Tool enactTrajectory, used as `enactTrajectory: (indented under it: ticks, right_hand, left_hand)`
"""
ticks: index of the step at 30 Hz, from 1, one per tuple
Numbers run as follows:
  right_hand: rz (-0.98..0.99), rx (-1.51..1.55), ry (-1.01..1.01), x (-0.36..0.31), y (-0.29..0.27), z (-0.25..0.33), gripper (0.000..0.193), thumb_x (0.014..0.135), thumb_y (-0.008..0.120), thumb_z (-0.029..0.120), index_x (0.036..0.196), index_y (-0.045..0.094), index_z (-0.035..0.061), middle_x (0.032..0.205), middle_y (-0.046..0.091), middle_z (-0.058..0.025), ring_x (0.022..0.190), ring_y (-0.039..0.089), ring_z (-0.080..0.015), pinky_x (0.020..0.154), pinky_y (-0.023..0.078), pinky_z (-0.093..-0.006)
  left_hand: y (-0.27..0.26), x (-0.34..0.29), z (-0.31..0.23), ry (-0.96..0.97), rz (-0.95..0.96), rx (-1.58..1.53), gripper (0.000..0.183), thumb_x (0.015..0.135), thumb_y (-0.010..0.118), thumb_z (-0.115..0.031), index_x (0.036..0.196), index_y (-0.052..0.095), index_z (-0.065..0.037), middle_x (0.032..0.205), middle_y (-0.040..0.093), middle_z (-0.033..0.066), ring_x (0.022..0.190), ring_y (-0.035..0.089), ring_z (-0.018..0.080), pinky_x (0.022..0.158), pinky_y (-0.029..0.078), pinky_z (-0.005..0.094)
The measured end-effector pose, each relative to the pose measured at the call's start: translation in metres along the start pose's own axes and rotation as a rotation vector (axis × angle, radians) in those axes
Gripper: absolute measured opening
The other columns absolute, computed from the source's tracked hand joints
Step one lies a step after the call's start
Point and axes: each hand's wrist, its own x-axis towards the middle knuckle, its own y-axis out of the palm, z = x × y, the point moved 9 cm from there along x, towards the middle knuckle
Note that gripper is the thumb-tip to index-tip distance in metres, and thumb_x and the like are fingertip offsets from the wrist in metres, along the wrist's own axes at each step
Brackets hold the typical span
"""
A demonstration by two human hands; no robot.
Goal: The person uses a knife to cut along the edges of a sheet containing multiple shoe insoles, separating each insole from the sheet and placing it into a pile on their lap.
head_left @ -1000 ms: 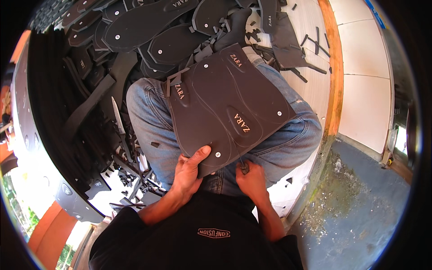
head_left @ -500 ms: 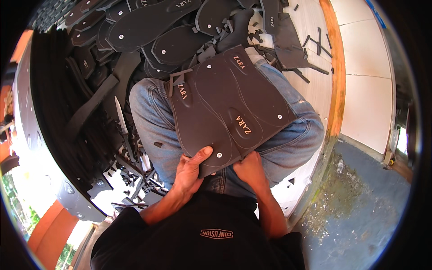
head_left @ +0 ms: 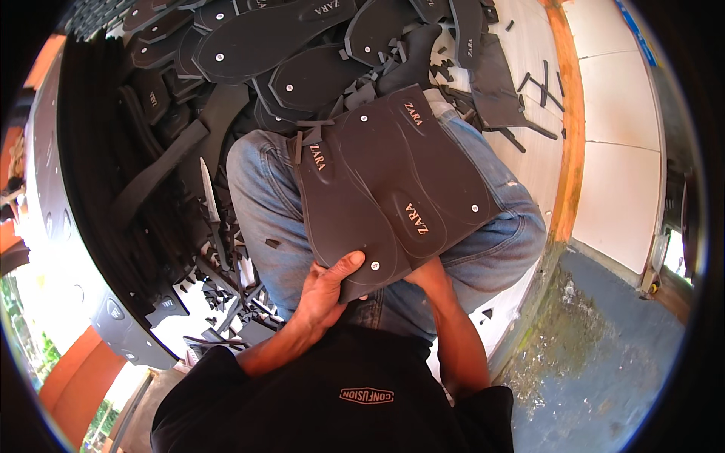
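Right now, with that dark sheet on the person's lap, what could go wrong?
The right hand is mostly hidden under the dark foam sheet marked with sole outlines, so a cut there could go astray unseen. The left hand pinches only its near edge; it might slide off the blue jeans.

Bright daylight, left edge overexposed, strong fisheye edge bending.

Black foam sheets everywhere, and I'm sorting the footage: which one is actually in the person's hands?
The uncut sheet with insole outlines lying across the jeans-clad lap; left hand pinches its near edge. The others are cut insoles piled on the floor.
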Motion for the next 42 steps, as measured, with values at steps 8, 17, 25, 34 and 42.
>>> enactTrajectory:
  ticks: [8, 17, 25, 34, 42]
  right_hand:
    - [-0.123, -0.053, -0.15, 0.018, -0.007, 0.001, 0.037, 0.081, 0.061, 0.021, 0.112, 0.056, 0.0011, 0.098, 0.063, -0.0145, 0.093, 0.059, -0.0311, 0.081, 0.046, -0.0397]
    - [-0.146, 0.018, -0.022, 0.038, 0.007, 0.003, 0.036, 0.082, 0.06, 0.023, 0.11, 0.057, 0.0009, 0.093, 0.064, -0.0134, 0.088, 0.059, -0.0295, 0.076, 0.046, -0.0387]
    - [-0.189, 0.079, 0.053, 0.064, 0.019, 0.006, 0.035, 0.083, 0.06, 0.024, 0.109, 0.057, 0.0008, 0.089, 0.064, -0.0124, 0.083, 0.06, -0.0281, 0.072, 0.047, -0.0377]
    - [-0.203, 0.148, 0.113, 0.072, 0.02, 0.006, 0.034, 0.084, 0.059, 0.025, 0.107, 0.058, 0.0007, 0.085, 0.064, -0.0113, 0.077, 0.06, -0.0265, 0.068, 0.047, -0.0367]
    - [-0.198, 0.214, 0.112, 0.096, 0.025, 0.015, 0.033, 0.085, 0.058, 0.026, 0.106, 0.058, 0.0006, 0.081, 0.064, -0.0104, 0.072, 0.061, -0.0251, 0.064, 0.048, -0.0357]
  left_hand:
    - [0.0, 0.002, 0.004, -0.018, 0.025, -0.001, 0.028, 0.083, 0.067, -0.021, 0.104, 0.056, -0.006, 0.087, 0.061, 0.005, 0.069, 0.062, 0.0142, 0.046, 0.049, 0.0256]
    - [0.008, 0.0, 0.006, -0.053, 0.015, -0.041, 0.029, 0.084, 0.067, -0.021, 0.104, 0.054, -0.005, 0.089, 0.06, 0.0061, 0.07, 0.061, 0.0158, 0.047, 0.048, 0.0275]
    - [0.02, 0.003, 0.009, -0.043, 0.046, -0.089, 0.025, 0.084, 0.067, -0.021, 0.1, 0.056, -0.005, 0.087, 0.06, 0.0057, 0.07, 0.06, 0.0157, 0.048, 0.048, 0.0285]
    - [0.037, 0.001, 0.015, -0.052, 0.072, -0.109, 0.025, 0.085, 0.065, -0.023, 0.098, 0.057, -0.004, 0.086, 0.06, 0.0076, 0.067, 0.059, 0.017, 0.05, 0.047, 0.0284]
    - [0.038, -0.003, 0.012, -0.038, 0.098, -0.119, 0.021, 0.086, 0.063, -0.02, 0.098, 0.057, -0.003, 0.085, 0.06, 0.0084, 0.066, 0.058, 0.0184, 0.05, 0.046, 0.0285]
